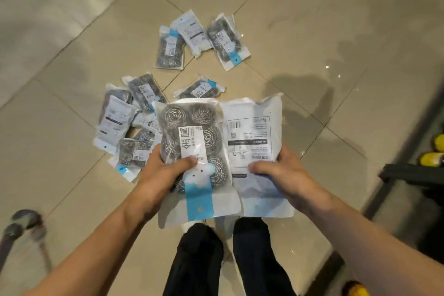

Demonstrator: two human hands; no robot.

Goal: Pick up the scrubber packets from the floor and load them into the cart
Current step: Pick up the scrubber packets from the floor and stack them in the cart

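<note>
My left hand [165, 169] grips a scrubber packet [192, 132] face up, showing steel wool coils and a blue strip. My right hand [286, 170] holds a second packet [252, 127] with its white printed back up. Both packets are held above the floor, side by side. Several more packets lie on the tiles: a heap at the left [125, 122], one single packet [200, 89] just beyond my hands, and three farther away [199, 38]. No cart basket is in view.
Beige floor tiles [336, 31] spread all around. A blurred metal frame with wheels [21, 226] sits at the lower left. A dark shelf edge [408, 173] with yellow items [431, 158] runs along the right. My dark trouser legs [230, 259] stand below the packets.
</note>
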